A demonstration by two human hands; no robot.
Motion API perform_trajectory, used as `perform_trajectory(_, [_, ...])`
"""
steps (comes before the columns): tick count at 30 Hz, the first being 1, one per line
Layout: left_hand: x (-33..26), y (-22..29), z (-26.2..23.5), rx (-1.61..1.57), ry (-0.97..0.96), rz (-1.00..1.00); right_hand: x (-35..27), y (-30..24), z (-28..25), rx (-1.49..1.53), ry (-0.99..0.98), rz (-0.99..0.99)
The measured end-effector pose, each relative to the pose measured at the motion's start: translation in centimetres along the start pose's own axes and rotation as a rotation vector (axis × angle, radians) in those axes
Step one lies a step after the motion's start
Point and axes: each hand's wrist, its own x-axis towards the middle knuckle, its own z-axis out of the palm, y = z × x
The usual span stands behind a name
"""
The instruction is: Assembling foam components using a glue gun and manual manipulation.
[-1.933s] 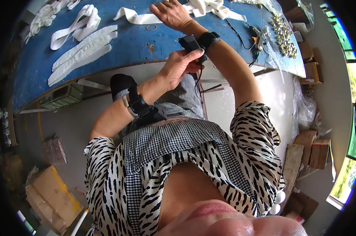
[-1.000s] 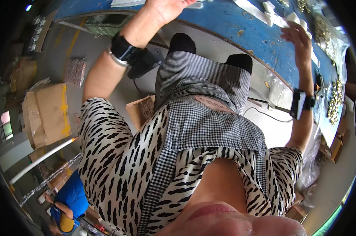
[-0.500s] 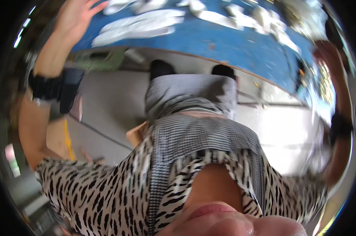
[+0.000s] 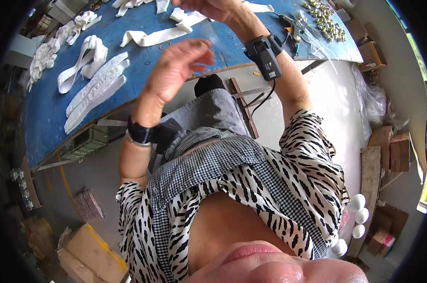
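The long white strip (image 4: pixel 159 35) lies flat on the blue counter (image 4: pixel 48 118), near its front edge and just far of the left hand (image 4: pixel 178 70); a small ring (image 4: pixel 164 45) sits on the counter just beside it. The left hand hangs raised above the counter edge, touching nothing, its fingers (image 4: pixel 201 52) loosely curled and a little apart. The right hand (image 4: pixel 208 7) is at the top rim of the view over another white strip (image 4: pixel 190 19) — it is cut off there, so I cannot tell whether its fingers pinch the strip or only rest on it. To take the long strip cleanly, it looks best to lower the left hand flat and pinch one end, not the middle, so it lifts without folding — and to keep clear of the ring. Farther left lie more white strips (image 4: pixel 93 87), some looped; to the far right sits a heap of small metal fittings (image 4: pixel 323 16).
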Motion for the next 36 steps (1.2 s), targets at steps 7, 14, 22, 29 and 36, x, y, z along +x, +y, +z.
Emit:
perform_trajectory(7, [1.0,-2.1,4.1,0.142,-0.119,-0.134,2.0,1.5,-0.5,-0.108,0.083,-0.062])
perform_trajectory(14, [1.8,-2.1,5.1,0.045,0.060,-0.117,4.9,3.2,-1.9,-0.646,0.253,-0.348])
perform_trajectory(22, [2.0,-1.8,4.0,-0.007,0.068,-0.119,6.5,4.0,-3.4,-1.381,0.399,-0.698])
perform_trajectory(29, [1.8,-2.2,3.5,-0.070,0.026,-0.152,6.6,4.3,-3.0,-1.343,0.354,-0.587])
perform_trajectory(36, [2.0,-1.2,3.3,-0.207,0.104,-0.174,6.0,4.3,-2.2,-1.967,0.158,-1.008])
